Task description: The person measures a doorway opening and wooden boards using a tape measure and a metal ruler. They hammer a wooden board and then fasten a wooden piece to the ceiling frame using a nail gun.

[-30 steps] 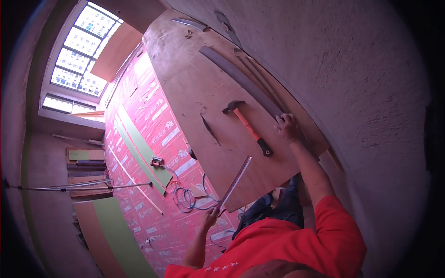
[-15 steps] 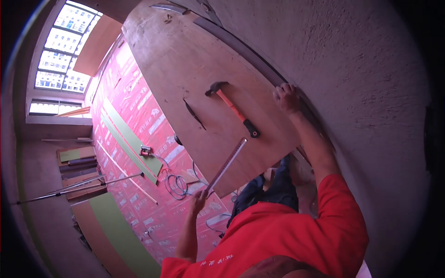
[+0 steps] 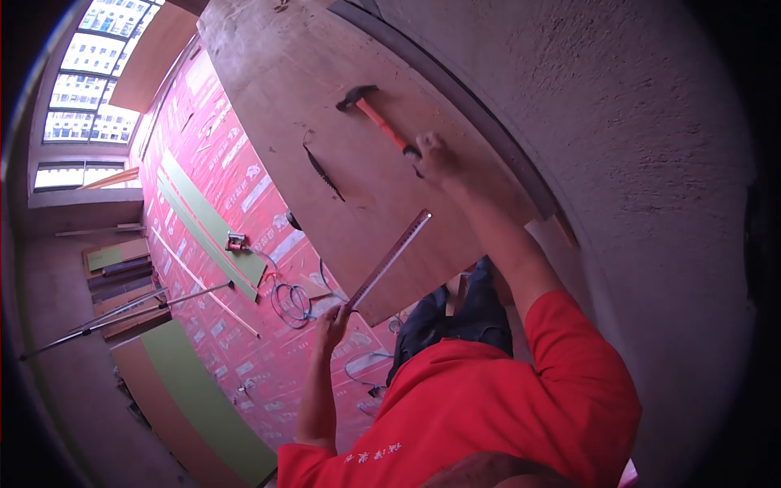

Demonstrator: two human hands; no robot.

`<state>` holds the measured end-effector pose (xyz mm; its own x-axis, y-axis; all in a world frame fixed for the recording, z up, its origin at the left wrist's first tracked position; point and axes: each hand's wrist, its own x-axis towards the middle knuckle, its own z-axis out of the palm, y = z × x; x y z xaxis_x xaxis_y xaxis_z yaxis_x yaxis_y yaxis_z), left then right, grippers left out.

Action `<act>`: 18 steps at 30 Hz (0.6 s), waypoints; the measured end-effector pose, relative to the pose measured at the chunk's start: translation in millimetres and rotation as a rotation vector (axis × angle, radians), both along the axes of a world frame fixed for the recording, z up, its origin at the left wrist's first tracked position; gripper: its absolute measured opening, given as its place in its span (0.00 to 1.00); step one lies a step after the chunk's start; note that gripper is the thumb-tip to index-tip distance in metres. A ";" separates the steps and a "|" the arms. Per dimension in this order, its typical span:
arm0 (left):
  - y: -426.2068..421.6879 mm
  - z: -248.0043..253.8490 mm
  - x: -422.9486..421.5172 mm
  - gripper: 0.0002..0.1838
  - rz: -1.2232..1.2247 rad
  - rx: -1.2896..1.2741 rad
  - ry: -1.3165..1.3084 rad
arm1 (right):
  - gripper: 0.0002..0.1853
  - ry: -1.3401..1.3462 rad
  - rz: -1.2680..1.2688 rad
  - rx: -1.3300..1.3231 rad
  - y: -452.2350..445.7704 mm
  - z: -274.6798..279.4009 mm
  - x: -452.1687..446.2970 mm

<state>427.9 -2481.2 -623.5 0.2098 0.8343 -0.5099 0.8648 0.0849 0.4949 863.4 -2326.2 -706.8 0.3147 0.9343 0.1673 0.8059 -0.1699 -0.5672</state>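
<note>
My left hand (image 3: 332, 323) is closed round the lower end of a long marked metal strip (image 3: 392, 257), whose far end lies over the wooden board (image 3: 277, 73). My right hand (image 3: 435, 161) is at the black grip of a hammer (image 3: 381, 122) with an orange handle, its fingers curled and partly hiding the grip. The hammer lies on the board, head pointing away from me. Left of it rests a thin dark tool (image 3: 324, 173).
A long dark strip (image 3: 455, 89) runs along the board's wall side, beside the rough wall (image 3: 651, 163). Pink sheeting (image 3: 220, 146) covers the floor, with green strips (image 3: 203, 215), a red device (image 3: 237, 241) and a coiled hose (image 3: 290, 301). Metal poles (image 3: 130, 315) and panels (image 3: 191, 390) are at left.
My right hand has left the dark strip by the wall and come to the hammer's grip. The hammer has shifted away from me across the board. My left hand still holds the metal strip.
</note>
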 end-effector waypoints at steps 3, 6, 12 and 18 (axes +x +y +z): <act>2.2 11.6 7.8 0.20 0.009 0.033 -0.041 | 0.24 -0.108 -0.244 0.168 -30.5 44.2 49.8; 1.7 9.9 7.7 0.20 0.009 0.026 -0.076 | 0.31 -0.420 -0.452 -0.067 -78.1 25.7 85.6; -3.2 -0.5 12.8 0.20 -0.029 0.051 -0.084 | 0.19 -0.363 -0.310 -0.039 -95.1 21.4 76.3; -10.5 11.0 21.5 0.20 -0.056 0.064 -0.051 | 0.19 -0.236 -0.321 0.091 -100.5 -1.8 44.0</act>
<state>449.4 -2491.7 -612.5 0.2812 0.8509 -0.4438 0.8410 0.0042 0.5410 907.4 -2426.8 -708.6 0.5313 0.7727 0.3474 0.8298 -0.3920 -0.3972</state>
